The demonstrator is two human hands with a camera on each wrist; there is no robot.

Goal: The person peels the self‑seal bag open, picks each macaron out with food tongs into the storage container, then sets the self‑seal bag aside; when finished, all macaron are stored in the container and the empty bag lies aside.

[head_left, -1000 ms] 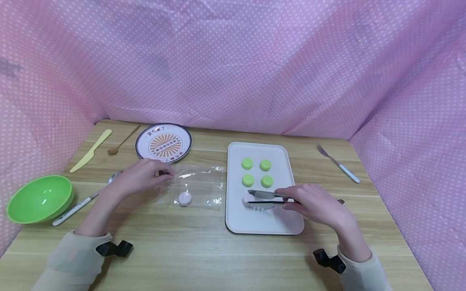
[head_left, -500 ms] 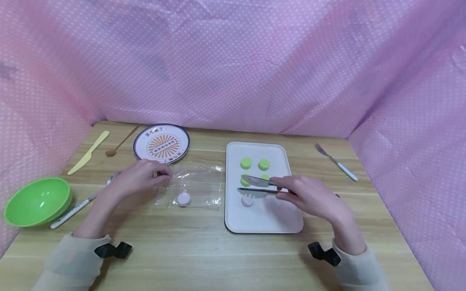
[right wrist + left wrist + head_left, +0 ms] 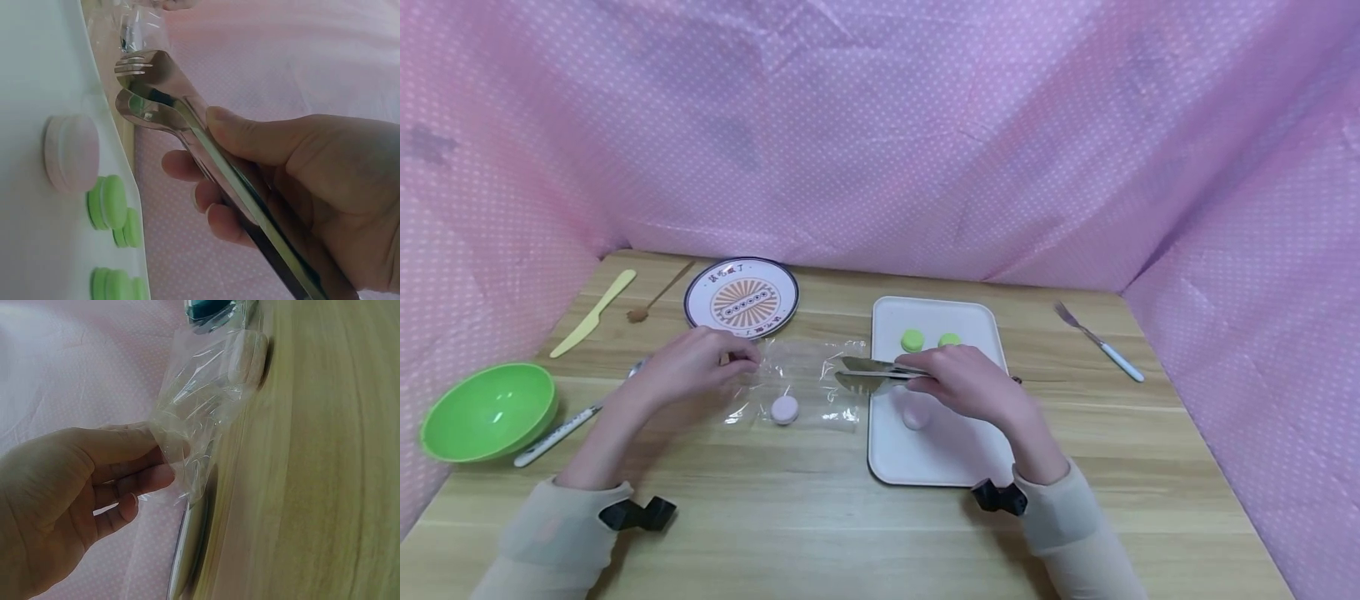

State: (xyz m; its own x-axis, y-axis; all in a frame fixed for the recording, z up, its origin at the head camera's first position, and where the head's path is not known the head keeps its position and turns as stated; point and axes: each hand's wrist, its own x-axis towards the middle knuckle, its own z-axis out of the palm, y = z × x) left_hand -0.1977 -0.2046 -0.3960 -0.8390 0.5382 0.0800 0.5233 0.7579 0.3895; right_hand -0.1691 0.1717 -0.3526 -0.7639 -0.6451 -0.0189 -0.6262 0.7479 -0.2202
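In the head view my left hand (image 3: 700,364) pinches the left edge of a clear plastic bag (image 3: 812,375). A pale pink macaron (image 3: 785,409) lies in the bag. Metal food tongs (image 3: 187,128) are gripped by my right hand (image 3: 970,383), their tips over the bag's right end. The tong tips stand slightly apart, and the right wrist view shows no macaron between them. Another pink macaron (image 3: 72,153) is on the white tray (image 3: 917,467), below my right hand. Green macarons (image 3: 912,340) sit farther back on the tray, some hidden by that hand.
A patterned plate (image 3: 741,298) is behind the bag. On the left are a green bowl (image 3: 490,412), a spoon-like utensil (image 3: 557,435), a yellow knife (image 3: 593,315) and a wooden honey dipper (image 3: 638,314). A fork (image 3: 1101,343) lies far right. Pink dotted cloth (image 3: 880,167) surrounds the table.
My right hand has moved the tongs from the pink macaron on the tray up and left to the bag's right end. That macaron stays on the tray. My left hand keeps its place.
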